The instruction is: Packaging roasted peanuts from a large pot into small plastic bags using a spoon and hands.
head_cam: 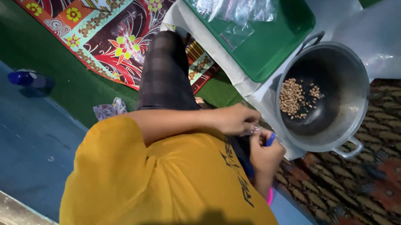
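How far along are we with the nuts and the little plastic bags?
Done: nothing clearly finished; clear bags lie in the green tray, contents unclear. In hand: left hand and right hand meet over something small, the right holding a blue item. Left: a small heap of nuts still sits in the metal pot.

Your hands meet just beside the round grey metal pot (342, 78); the green plastic tray (275, 43) apparently borders its far side.

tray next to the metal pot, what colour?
Green; the tray shows clearly in the head view, beside the pot.
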